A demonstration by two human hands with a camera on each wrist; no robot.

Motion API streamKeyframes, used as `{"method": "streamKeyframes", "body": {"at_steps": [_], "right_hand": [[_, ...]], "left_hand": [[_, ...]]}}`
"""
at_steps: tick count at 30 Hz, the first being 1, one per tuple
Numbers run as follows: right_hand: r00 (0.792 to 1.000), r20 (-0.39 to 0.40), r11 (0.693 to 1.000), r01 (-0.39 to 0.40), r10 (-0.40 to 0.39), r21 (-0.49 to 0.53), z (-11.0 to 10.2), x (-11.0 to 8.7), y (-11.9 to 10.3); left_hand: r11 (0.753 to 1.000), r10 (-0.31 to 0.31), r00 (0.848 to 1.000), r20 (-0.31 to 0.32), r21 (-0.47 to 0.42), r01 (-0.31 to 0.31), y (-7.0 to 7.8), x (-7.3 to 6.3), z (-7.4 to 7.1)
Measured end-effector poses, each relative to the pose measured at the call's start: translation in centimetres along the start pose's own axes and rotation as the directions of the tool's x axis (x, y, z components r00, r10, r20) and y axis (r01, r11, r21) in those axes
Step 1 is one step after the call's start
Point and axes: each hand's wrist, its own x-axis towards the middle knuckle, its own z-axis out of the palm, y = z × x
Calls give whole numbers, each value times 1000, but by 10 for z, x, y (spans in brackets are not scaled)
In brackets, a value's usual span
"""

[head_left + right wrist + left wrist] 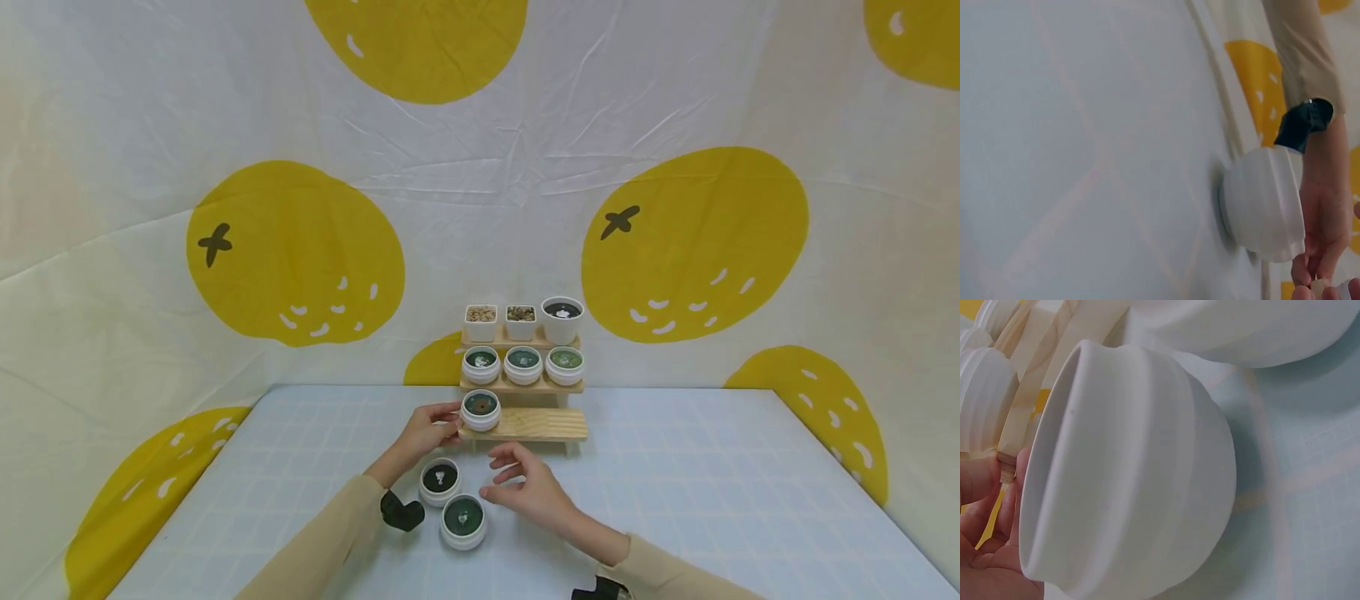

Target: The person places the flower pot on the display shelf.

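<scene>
My left hand (pixel 423 432) is at the left end of the three-step wooden stand (pixel 543 423). In the left wrist view its fingers pinch the end of the bottom step (pixel 1007 453), right beside a white round pot (pixel 985 394) on it. From the head view, that pot (pixel 481 421) shows a dark green top with a brown centre. My right hand (pixel 536 492) hovers in front of the stand, fingers loosely bent and holding nothing. Between my forearms stand two more white round pots, one with a black top (pixel 439 482) and one with a green top (pixel 463 522).
On the middle step stand three white round pots (pixel 522 372) with green tops. The top step bears two square white pots (pixel 481 330) with pebbly tops and a taller round pot (pixel 562 332). Behind the pale checked table (pixel 675 467) hangs a fruit-print cloth (pixel 495 233).
</scene>
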Motion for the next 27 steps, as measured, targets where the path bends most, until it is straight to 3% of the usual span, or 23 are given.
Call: {"method": "streamKeyframes", "body": {"at_steps": [14,27], "right_hand": [[991,136,999,-7,0,53,9,-7,7],[981,195,997,-16,3,69,18,-7,14]], "left_hand": [[1000,9,1000,-11,-15,-9,-1,1,0],[999,30,1000,-7,-18,-30,-2,2,0]]}}
